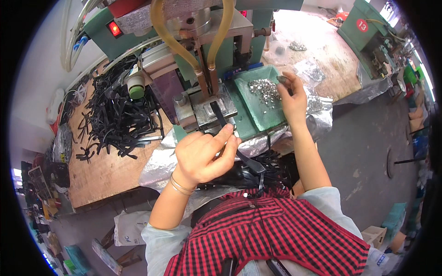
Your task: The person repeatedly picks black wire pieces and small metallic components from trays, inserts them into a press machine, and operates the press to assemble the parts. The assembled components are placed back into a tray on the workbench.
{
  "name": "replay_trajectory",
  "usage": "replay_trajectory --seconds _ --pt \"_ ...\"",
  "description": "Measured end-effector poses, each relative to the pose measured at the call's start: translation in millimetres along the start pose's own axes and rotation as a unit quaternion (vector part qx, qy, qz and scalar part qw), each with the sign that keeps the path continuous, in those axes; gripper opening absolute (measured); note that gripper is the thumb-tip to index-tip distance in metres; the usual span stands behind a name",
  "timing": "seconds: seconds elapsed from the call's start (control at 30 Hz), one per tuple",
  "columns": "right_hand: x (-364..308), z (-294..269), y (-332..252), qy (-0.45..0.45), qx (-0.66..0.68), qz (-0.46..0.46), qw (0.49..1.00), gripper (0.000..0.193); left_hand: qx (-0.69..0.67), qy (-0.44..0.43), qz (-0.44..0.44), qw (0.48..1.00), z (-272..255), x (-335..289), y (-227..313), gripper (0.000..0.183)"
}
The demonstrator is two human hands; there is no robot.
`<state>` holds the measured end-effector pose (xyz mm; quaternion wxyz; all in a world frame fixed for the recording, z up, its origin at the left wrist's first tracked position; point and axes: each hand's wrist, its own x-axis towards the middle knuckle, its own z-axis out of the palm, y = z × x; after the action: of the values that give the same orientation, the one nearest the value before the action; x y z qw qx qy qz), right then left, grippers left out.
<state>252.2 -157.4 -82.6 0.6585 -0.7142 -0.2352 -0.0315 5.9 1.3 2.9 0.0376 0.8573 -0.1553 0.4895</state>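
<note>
My left hand [202, 154] pinches a long black strip, which looks like a glasses temple [252, 163]. Its narrow far end rests on the metal fixture block [215, 109] of the machine, just under two copper electrodes [208, 83]. The wider end slants out below my fingers toward my apron. Over the right edge of a green tray [244, 94], my right hand [293, 99] is bent, thumb and a grey-covered fingertip close together. What lies between them is too small to make out. Small shiny metal pieces [264, 92] are heaped in the tray beside it.
Left of the machine, a large pile of black strips [117, 110] covers the wooden table [99, 179]. A green-capped bottle [136, 87] stands near the pile. Two yellowish hoses [172, 34] hang above the electrodes. Another green machine [368, 37] stands at the far right. Foil [154, 168] lines the front edge.
</note>
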Motion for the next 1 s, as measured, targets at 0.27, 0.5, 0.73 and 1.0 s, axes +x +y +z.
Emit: replay_trajectory --seconds 0.27,0.5,0.73,1.0 --pt "-46 -6 -32 -0.14 -0.307 -0.123 0.933 0.012 -0.013 0.005 -0.036 0.999 -3 -7 2 0.018" --pt "-56 5 -29 -0.077 -0.337 -0.162 0.924 0.009 -0.009 -0.026 -0.181 0.983 -37 -42 48 0.035" --pt "-49 5 -30 -0.038 -0.218 -0.096 0.971 0.018 0.218 0.141 -0.391 0.883 -103 -34 -24 0.01" --pt "-34 31 -35 -0.062 -0.093 -0.082 0.99 0.011 0.38 -0.259 -0.473 0.751 -17 -141 -164 0.029"
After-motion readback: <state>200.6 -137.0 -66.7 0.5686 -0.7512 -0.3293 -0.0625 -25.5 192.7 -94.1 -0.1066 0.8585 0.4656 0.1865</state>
